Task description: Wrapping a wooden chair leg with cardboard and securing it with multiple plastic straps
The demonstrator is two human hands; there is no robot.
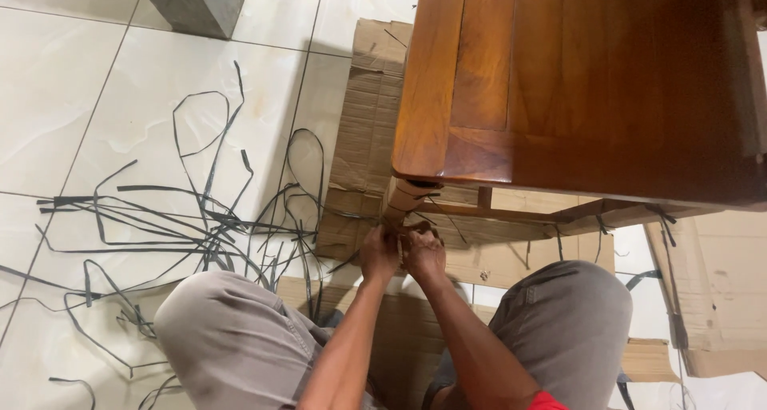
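A polished brown wooden table (591,82) stands over me, its front leg (397,198) wrapped in cardboard. My left hand (379,254) and my right hand (424,254) are side by side at the bottom of that leg, fingers closed around the cardboard wrapping and a thin black strap there. What exactly each finger pinches is hidden. My knees in grey trousers (232,338) frame both arms.
A tangle of cut black plastic straps (184,226) lies on the white tiled floor (64,114) to the left. Flattened cardboard sheets (363,130) lie under the table and at the right (719,298). A grey post (196,2) stands at the top left.
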